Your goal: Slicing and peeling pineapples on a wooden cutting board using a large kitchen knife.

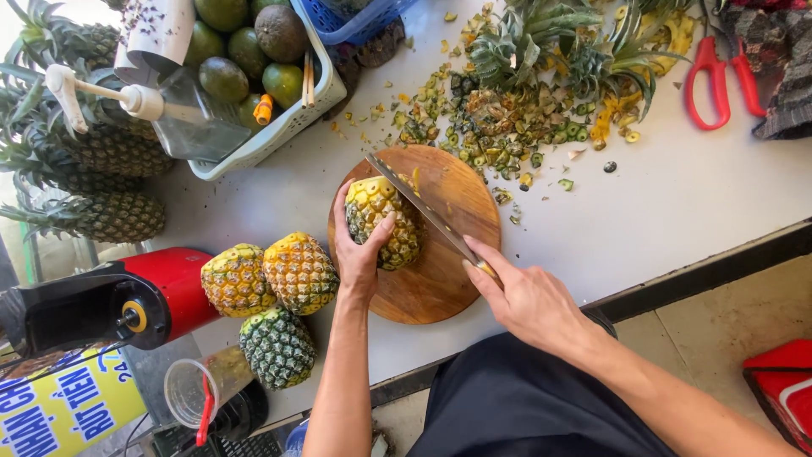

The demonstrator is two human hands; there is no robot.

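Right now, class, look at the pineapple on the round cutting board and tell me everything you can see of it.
The pineapple is partly peeled: yellow flesh dotted with brown eyes, some green-brown rind remaining. It has no leafy crown. It lies on the round wooden cutting board, near its left edge. The left hand grips it from the left, thumb across it. The long knife, held by the right hand, rests its blade on the fruit's upper right side.
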